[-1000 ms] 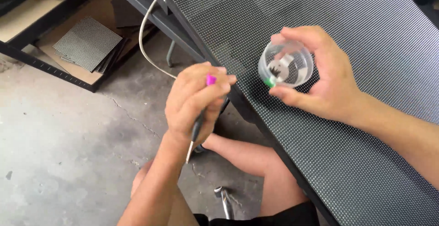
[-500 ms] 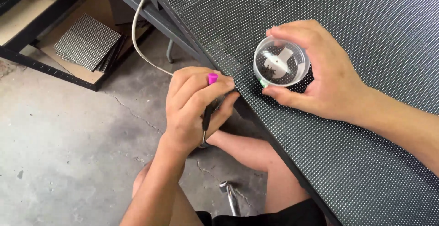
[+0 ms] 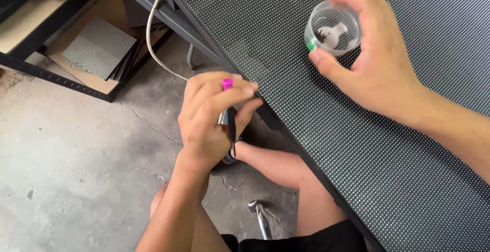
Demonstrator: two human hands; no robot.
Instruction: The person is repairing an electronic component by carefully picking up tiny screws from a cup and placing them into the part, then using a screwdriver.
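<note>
You get bright, even daylight, soft shadows under the left hand (image 3: 214,124) on the concrete floor (image 3: 76,180). Focus sharp throughout; slight glare on the clear plastic cup (image 3: 334,27).

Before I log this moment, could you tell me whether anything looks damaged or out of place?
Only the concrete floor is cracked. The left hand grips a pink-tipped tool; the right hand holds a clear cup.

My only view comes from the head camera, looking steeply down and close over both hands. It faces the dotted panel (image 3: 367,145), which runs beneath my right hand (image 3: 375,63), with concrete floor (image 3: 71,180) below my left hand (image 3: 214,117).
</note>
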